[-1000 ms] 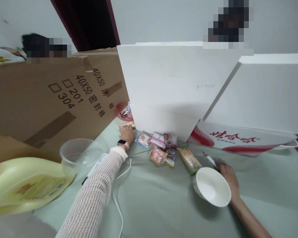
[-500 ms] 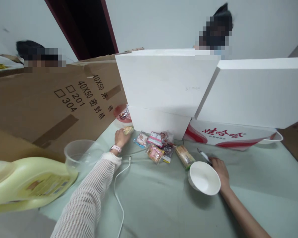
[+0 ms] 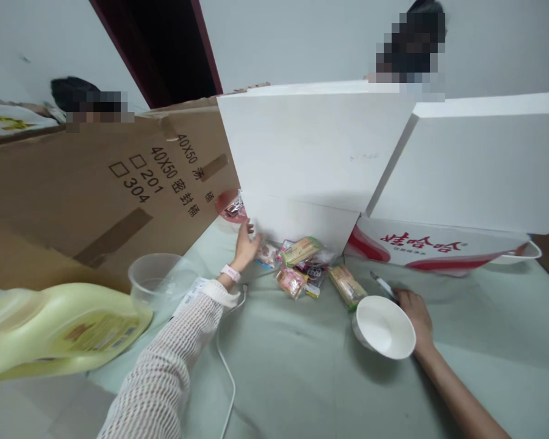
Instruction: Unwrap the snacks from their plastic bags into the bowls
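Observation:
My left hand (image 3: 247, 245), in a white knitted sleeve with a pink wristband, is over the table with its fingers apart and nothing in them. Just right of it is a pile of small wrapped snacks (image 3: 291, 281), with a yellow-green packaged snack (image 3: 301, 251) lying on top. My right hand (image 3: 415, 314) is closed on a slim white pen-like object (image 3: 382, 284) with a dark end. A white bowl (image 3: 385, 328) stands close to this hand; whether they touch I cannot tell. Another long packaged snack (image 3: 346, 286) lies beside the bowl.
White panels (image 3: 311, 158) and a large cardboard box (image 3: 73, 201) form a barrier at the back. On the left are a clear plastic tub (image 3: 158, 274) and a yellow jug (image 3: 68, 332). A red-rimmed bowl (image 3: 229, 207) sits in the back corner. A white cable (image 3: 229, 372) crosses the table. Two people are beyond.
My left hand has let go of the yellow-green packaged snack, which now lies on the pile. Its fingers have opened. My right hand still holds the pen-like object; the view has shifted slightly.

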A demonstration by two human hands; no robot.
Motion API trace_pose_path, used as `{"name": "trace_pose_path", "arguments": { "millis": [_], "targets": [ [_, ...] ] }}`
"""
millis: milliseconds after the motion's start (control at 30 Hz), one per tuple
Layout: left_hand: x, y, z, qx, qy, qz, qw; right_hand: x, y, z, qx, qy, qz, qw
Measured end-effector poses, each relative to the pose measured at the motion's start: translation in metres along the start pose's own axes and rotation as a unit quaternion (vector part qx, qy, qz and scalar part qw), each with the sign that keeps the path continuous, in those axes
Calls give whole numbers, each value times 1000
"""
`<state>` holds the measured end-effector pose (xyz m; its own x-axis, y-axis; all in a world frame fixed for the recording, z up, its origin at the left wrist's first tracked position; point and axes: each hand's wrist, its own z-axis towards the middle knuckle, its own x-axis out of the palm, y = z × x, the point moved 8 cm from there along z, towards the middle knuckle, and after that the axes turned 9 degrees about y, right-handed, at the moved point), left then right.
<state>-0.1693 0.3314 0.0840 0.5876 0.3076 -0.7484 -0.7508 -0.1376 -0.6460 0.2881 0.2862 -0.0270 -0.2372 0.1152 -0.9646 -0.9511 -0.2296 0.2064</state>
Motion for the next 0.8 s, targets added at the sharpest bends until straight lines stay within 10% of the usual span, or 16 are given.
{"name": "trace_pose_path", "arguments": {
  "millis": [167, 433, 800],
  "targets": [
    [-9, 63, 47, -114, -4, -23, 993, 2, -2, 0, 5, -3, -4, 1000],
    [-3, 93, 103, -156, 10, 21, 987, 4, -4, 3, 6, 0, -4, 1000],
    [-30, 107, 46, -146, -21, 121, 982, 1, -2, 1, 8, 12, -4, 1000]
  ]
}}
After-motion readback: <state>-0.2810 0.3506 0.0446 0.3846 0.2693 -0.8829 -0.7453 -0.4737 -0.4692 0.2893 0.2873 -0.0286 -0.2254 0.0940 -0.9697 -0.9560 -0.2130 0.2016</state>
